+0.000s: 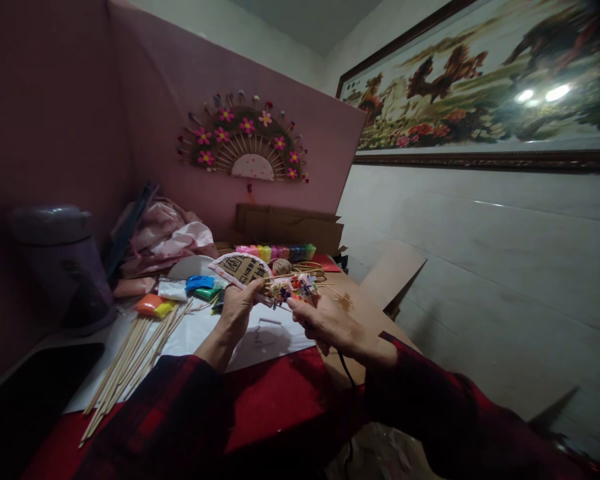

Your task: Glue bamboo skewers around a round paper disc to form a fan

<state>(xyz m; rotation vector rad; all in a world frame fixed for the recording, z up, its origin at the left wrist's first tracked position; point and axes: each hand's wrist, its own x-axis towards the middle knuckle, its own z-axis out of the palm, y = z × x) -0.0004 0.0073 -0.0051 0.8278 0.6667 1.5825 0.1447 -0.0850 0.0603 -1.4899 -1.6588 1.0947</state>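
Observation:
Both hands work close together above the white sheet. My left hand [236,317] is closed on a small fan-shaped craft piece, its thumb on top. The piece has a printed brown cardboard part [244,268] with a pale pink-white edging. Small flower-like decorations [296,287] in red, orange, purple and white cluster at its right end, with thin sticks there. My right hand [330,325] is closed with its fingertips at the decorations. A black cord [347,373] hangs below that hand; what its fingers hold is hidden.
Thin wooden sticks [130,367] lie left of the white sheet [275,337]. Colored clay packets [153,305], a twine ball [281,267] and a row of colored packs [276,252] sit behind. A purple flask [63,267] stands left. A flowered stick fan [245,137] hangs behind.

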